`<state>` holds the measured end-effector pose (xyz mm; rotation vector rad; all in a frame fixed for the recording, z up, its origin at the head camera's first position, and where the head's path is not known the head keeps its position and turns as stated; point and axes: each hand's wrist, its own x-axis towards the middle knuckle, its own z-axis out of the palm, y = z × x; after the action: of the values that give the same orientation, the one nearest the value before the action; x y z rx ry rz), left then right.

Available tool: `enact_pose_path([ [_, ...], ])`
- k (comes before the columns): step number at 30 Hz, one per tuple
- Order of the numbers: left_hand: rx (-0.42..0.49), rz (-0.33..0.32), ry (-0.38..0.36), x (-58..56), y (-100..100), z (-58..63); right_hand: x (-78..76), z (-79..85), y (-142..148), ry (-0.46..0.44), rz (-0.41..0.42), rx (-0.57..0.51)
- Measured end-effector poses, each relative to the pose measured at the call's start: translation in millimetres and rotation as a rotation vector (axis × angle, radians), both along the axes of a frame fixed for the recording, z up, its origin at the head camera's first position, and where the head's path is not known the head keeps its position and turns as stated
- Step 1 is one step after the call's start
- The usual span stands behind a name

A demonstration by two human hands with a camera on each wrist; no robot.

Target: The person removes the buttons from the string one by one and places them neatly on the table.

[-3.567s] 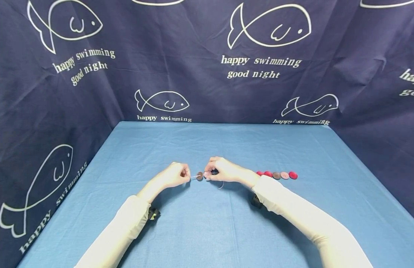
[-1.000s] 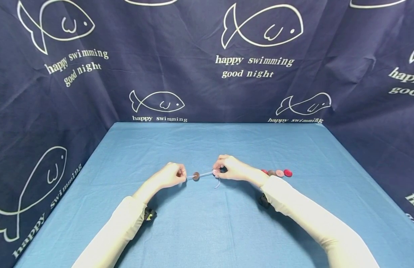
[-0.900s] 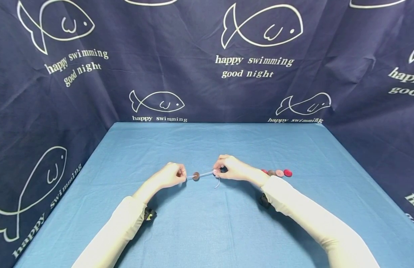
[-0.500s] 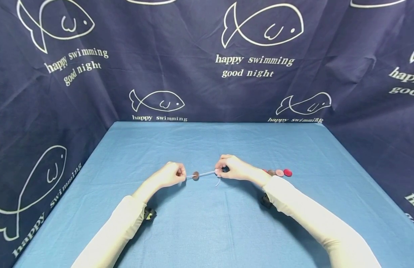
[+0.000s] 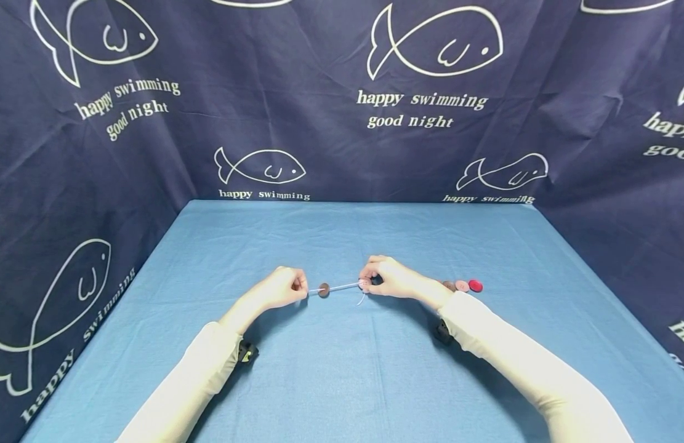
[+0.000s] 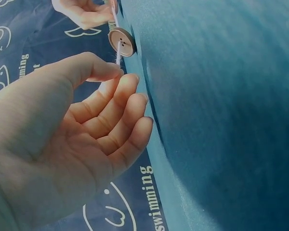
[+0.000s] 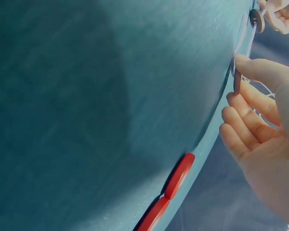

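My left hand (image 5: 282,288) pinches the end of a thin white string (image 5: 344,287) between thumb and index finger; its other fingers are loosely bent in the left wrist view. Just beyond those fingertips a brown button (image 6: 122,42) hangs threaded on the string. The string stretches across to my right hand (image 5: 390,278), which pinches a pink button (image 5: 365,283) by its edge with thumb and fingers. A short loose tail of string droops below this button. In the right wrist view the pink button (image 7: 237,81) appears nearly edge-on, partly covered by the thumb.
A row of loose buttons lies right of my right forearm: a brown button (image 5: 449,285), a pink button (image 5: 462,285) and a red button (image 5: 475,285). Red buttons (image 7: 179,176) in the right wrist view are hidden by the arm from above. Blue cloth (image 5: 330,369) covers the table.
My right hand has drawn the pink button rightward, away from the brown one, so more string shows between them. The loose tail has become shorter. The left hand stays nearly still lately.
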<state>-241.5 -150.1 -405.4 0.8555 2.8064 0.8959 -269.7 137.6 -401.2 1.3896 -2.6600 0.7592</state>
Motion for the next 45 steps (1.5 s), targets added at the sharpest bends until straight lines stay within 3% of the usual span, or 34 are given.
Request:
enact_pose_path([
  [9,0.009,-0.027,0.02,2.8,0,1.2,2.2,-1.0,5,0.008,-0.007,0.013],
  [45,0.0,-0.013,0.027,0.8,-1,-1.0,5.2,0.9,19,0.002,-0.003,-0.004],
])
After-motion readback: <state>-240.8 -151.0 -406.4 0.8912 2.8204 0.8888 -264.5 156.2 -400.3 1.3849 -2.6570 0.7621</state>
